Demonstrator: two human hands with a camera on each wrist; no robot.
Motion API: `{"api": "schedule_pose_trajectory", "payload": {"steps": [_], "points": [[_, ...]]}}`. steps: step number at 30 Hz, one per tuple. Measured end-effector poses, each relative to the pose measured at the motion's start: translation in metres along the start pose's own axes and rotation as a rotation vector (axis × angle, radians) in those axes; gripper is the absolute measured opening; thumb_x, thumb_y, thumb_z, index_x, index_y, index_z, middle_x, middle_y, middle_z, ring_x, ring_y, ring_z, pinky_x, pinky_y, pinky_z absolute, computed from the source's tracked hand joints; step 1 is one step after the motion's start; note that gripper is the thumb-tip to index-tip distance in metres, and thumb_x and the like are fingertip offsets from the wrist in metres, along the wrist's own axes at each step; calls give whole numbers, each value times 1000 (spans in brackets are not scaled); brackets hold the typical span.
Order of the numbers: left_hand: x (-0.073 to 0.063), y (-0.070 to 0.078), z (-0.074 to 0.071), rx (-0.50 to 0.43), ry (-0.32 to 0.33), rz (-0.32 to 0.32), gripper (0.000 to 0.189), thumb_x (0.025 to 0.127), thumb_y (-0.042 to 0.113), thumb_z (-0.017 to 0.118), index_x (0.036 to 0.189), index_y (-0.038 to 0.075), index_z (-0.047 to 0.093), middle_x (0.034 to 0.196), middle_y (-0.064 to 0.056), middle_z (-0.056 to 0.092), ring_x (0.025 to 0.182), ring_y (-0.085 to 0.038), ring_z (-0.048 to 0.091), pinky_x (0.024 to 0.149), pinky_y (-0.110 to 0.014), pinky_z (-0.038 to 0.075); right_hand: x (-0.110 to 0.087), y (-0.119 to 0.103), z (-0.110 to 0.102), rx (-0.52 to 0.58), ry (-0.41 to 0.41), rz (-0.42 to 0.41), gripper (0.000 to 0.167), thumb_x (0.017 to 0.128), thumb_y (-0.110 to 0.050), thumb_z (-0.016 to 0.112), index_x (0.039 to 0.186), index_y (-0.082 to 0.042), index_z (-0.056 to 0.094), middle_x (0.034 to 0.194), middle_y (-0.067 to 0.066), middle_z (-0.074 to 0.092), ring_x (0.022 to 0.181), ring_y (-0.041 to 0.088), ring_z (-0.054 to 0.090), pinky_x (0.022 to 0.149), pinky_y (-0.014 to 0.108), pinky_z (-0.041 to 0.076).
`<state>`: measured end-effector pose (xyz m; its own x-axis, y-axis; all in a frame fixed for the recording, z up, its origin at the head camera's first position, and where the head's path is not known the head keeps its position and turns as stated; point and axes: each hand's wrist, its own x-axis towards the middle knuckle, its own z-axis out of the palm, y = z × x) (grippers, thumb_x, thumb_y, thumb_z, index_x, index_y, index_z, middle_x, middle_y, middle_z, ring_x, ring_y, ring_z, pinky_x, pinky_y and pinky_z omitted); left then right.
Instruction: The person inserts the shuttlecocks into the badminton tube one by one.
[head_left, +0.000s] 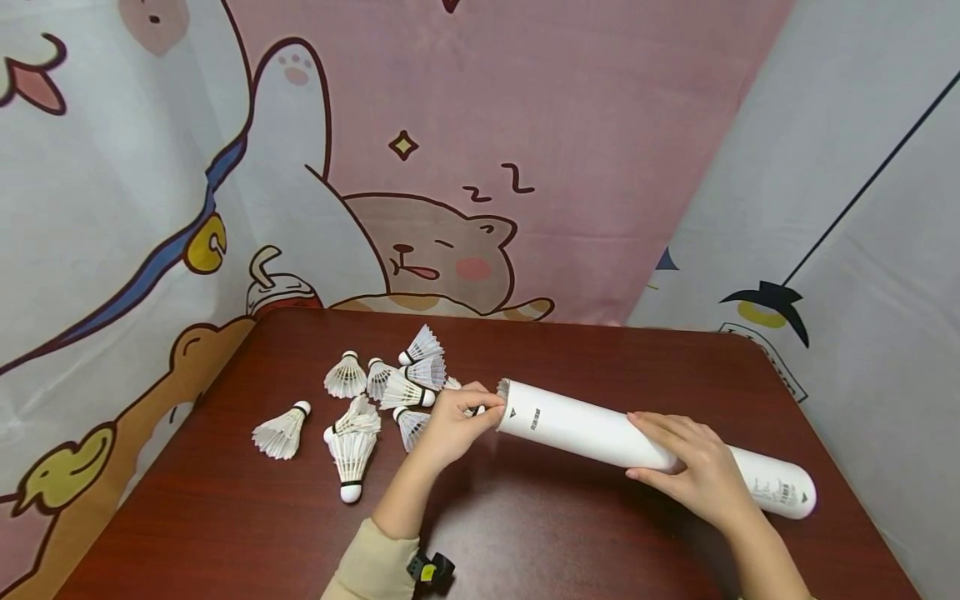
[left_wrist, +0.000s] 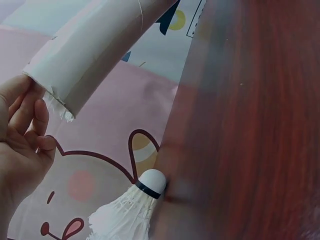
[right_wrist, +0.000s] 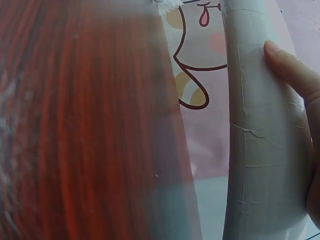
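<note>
A long white shuttlecock tube (head_left: 577,425) lies slantwise across the right half of the table, its ragged mouth facing left. My right hand (head_left: 697,467) grips it past the middle, thumb on the near side and fingers over the top. At the mouth, my left hand (head_left: 457,421) pinches with thumb and finger at the feathers of a shuttlecock (left_wrist: 61,107) sticking out slightly. The rest of that shuttlecock is hidden inside the tube. In the right wrist view, the wrinkled tube side (right_wrist: 260,135) shows with a finger (right_wrist: 290,70) pressed on it.
Several white feather shuttlecocks (head_left: 408,392) lie in a loose group left of my left hand. Nearer me, one shuttlecock (head_left: 351,462) points its cork toward me. Another shuttlecock (head_left: 285,431) lies apart at far left. Cartoon-printed cloth (head_left: 570,167) hangs behind the dark red table (head_left: 555,533).
</note>
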<state>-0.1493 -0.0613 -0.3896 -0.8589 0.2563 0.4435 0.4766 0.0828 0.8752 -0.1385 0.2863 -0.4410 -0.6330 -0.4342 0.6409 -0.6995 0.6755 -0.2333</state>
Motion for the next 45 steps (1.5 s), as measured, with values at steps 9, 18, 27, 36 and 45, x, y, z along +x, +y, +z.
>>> {"api": "schedule_pose_trajectory", "payload": {"steps": [9, 18, 27, 36, 45], "points": [[1, -9, 0, -51, -50, 17, 9, 80, -17, 62, 85, -15, 69, 78, -19, 64, 76, -5, 54, 69, -28, 45, 1, 0, 0, 29, 10, -17, 73, 63, -44, 86, 126, -17, 64, 123, -1, 63, 105, 15, 56, 87, 27, 33], [0, -13, 0, -91, -108, -13, 13, 79, -19, 57, 87, -17, 67, 78, -20, 62, 72, -5, 51, 63, -22, 43, 1, 0, 3, 47, 3, -24, 73, 61, -41, 88, 126, -16, 65, 122, -1, 63, 105, 15, 56, 87, 30, 34], [2, -25, -7, -80, -115, -4, 8, 82, -15, 63, 87, -14, 69, 77, -15, 65, 72, -5, 53, 63, -23, 44, 2, -2, 1, 52, 4, -16, 72, 63, -43, 86, 126, -16, 65, 123, 0, 63, 104, 17, 58, 88, 29, 34], [0, -26, -34, -21, -23, 50, 9, 84, -4, 69, 92, -5, 73, 78, -9, 69, 72, -11, 55, 65, -29, 42, 1, 1, -1, 53, 28, -10, 73, 61, -42, 88, 125, -15, 65, 122, 0, 63, 104, 15, 57, 89, 23, 32], [-8, 20, -72, 100, 157, 16, 11, 79, -10, 71, 90, -11, 70, 82, -9, 68, 79, -8, 54, 71, -30, 42, 0, 1, -1, 42, 24, -2, 75, 60, -40, 89, 126, -16, 64, 122, 0, 63, 105, 15, 57, 90, 23, 32]]}}
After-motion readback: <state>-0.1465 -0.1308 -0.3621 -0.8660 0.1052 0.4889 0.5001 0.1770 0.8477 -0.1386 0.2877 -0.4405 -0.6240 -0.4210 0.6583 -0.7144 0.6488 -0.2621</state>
